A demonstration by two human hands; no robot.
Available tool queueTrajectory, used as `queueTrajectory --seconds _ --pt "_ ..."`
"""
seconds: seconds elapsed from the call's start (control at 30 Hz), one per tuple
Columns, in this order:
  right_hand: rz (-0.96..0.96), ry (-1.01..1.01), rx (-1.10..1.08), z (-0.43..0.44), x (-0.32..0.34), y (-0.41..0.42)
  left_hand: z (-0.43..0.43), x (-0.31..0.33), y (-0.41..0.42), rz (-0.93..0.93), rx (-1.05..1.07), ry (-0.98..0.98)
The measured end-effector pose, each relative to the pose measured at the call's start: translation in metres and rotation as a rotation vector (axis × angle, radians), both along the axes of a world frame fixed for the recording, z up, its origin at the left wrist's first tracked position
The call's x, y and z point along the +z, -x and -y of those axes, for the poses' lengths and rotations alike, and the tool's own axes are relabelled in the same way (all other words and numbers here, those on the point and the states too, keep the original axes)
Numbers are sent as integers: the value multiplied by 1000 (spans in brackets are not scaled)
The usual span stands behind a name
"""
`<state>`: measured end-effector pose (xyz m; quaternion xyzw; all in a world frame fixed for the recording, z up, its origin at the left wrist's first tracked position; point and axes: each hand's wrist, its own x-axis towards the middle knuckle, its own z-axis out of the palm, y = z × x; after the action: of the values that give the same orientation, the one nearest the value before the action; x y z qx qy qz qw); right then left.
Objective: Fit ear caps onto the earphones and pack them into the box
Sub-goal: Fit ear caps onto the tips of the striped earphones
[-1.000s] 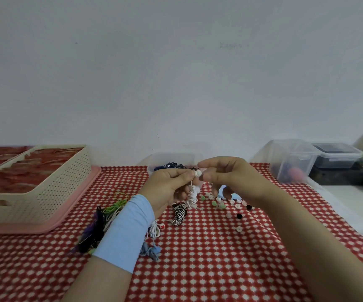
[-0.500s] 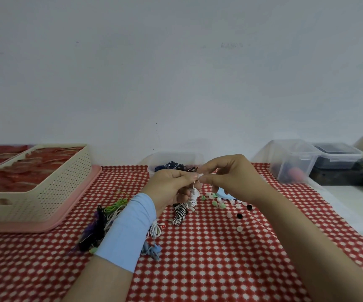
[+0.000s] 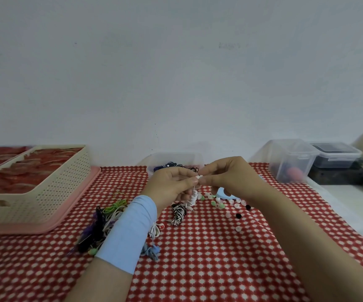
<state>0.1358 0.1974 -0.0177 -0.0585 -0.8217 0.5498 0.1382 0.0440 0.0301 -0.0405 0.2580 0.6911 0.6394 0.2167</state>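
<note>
My left hand (image 3: 171,186) pinches a white earphone (image 3: 194,196), whose coiled cord hangs below my fingers. My right hand (image 3: 228,177) pinches a small white ear cap (image 3: 200,177) against the earphone's tip, just above the table. Loose white, green and black ear caps (image 3: 226,205) lie scattered on the red checked cloth under my right hand. A black-and-white coiled earphone (image 3: 178,214) lies beside them. More earphones in green, purple, white and blue (image 3: 108,225) are piled to the left, partly behind my blue sleeve. A clear box (image 3: 176,159) holding dark cords stands behind my hands.
A cream perforated basket (image 3: 45,188) on a pink tray (image 3: 23,227) fills the left side. At the right stand a clear lidded tub (image 3: 291,162) and a dark-filled container (image 3: 337,158). A white wall runs along the table's far edge.
My hands have stayed together at the earphone's tip with small finger movements; the ear cap shows again between my fingertips. Nothing on the table has moved.
</note>
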Motion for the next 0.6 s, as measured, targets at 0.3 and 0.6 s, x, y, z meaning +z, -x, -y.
queueTrajectory --seconds 0.3,0.6 --pt "47 86 6 -4 4 -3 2 0 2 -52 -4 -4" --pt "198 226 173 -15 -2 -2 2 -2 0 -36 -59 -10"
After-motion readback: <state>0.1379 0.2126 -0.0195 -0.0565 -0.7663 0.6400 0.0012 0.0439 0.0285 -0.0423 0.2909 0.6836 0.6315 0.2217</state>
